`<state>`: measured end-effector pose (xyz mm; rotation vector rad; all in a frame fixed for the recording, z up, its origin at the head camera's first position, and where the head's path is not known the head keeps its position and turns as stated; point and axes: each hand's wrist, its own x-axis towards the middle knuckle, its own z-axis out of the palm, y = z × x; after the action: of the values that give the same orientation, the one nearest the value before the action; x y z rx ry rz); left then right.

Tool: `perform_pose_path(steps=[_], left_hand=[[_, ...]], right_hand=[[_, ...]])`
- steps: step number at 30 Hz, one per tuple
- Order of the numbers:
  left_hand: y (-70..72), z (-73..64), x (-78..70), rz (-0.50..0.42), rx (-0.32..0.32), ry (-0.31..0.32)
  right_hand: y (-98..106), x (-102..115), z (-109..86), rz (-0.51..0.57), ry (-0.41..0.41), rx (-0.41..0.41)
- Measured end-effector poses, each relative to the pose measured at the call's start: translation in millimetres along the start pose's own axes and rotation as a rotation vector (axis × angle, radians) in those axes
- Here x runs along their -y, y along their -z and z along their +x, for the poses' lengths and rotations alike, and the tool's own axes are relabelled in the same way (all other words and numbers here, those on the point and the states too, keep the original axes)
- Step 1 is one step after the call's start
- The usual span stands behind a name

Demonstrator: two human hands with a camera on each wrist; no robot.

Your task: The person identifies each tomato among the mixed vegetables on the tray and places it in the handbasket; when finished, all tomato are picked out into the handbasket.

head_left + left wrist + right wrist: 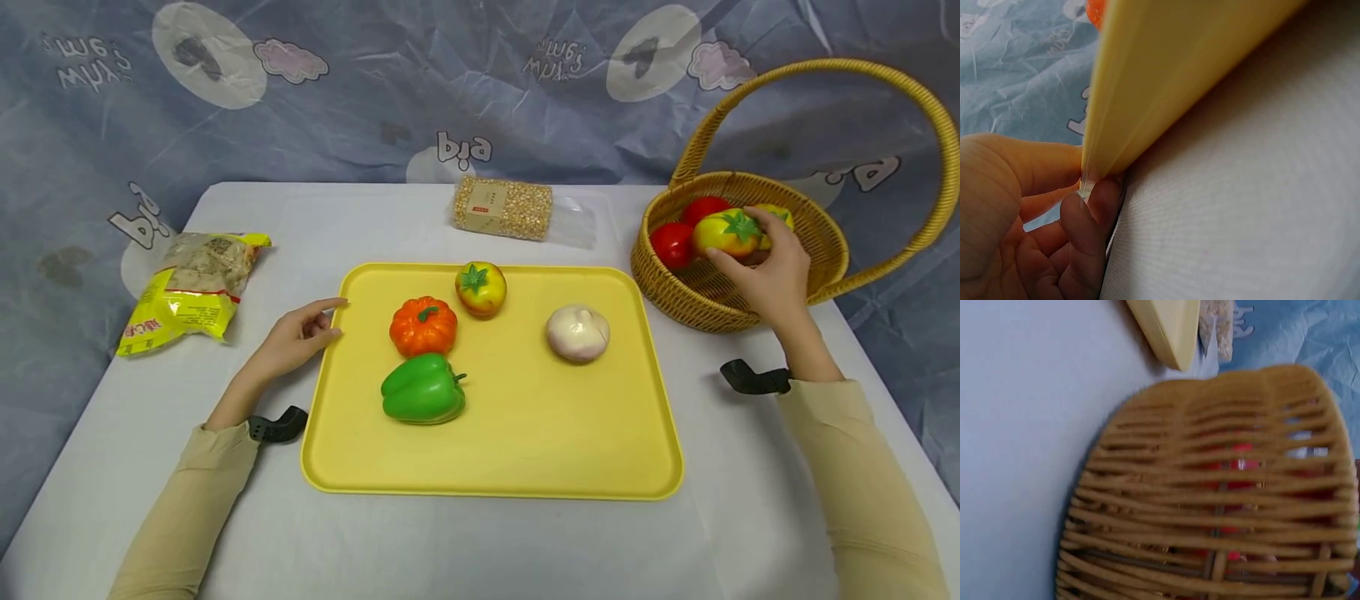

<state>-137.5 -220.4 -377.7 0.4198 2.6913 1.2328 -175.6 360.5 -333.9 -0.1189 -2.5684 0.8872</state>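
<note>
My left hand [296,337] is at the left rim of the yellow tray [495,483]; in the left wrist view its fingers pinch that rim. On the tray lie an orange pumpkin [423,327], a green bell pepper [423,390], a yellow-red fruit with a green leafy top [482,290] and a whitish mushroom-like piece [577,333]. My right hand [776,267] grips another yellow fruit with a green leafy top [723,235], over the wicker basket [693,302]. Inside the basket are red tomatoes [671,246] and one more yellow fruit [776,215]. The basket's wall hides the right hand in the right wrist view.
A clear bag of yellow kernels [517,208] lies behind the tray. At the left is a yellow printed food bag [187,292]. The basket's tall handle [862,67] arches over the right side. A blue-grey printed cloth [360,100] hangs behind the white table [480,546].
</note>
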Motion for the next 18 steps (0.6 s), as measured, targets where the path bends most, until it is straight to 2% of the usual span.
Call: perform_pose_path(steps=[6,14,18], left_hand=[[-0.3,0.2,1.4,-0.007,-0.007,-0.016],[-0.3,0.7,3.5,-0.017,-0.007,-0.02],[-0.3,0.6,3.5,-0.014,-0.008,-0.018]], right_hand=[[3,-9,12.2,-0.069,-0.052,0.078],[7,-22,26.5,-0.16,-0.108,0.242],[8,-30,32.8,-0.173,-0.14,0.302]])
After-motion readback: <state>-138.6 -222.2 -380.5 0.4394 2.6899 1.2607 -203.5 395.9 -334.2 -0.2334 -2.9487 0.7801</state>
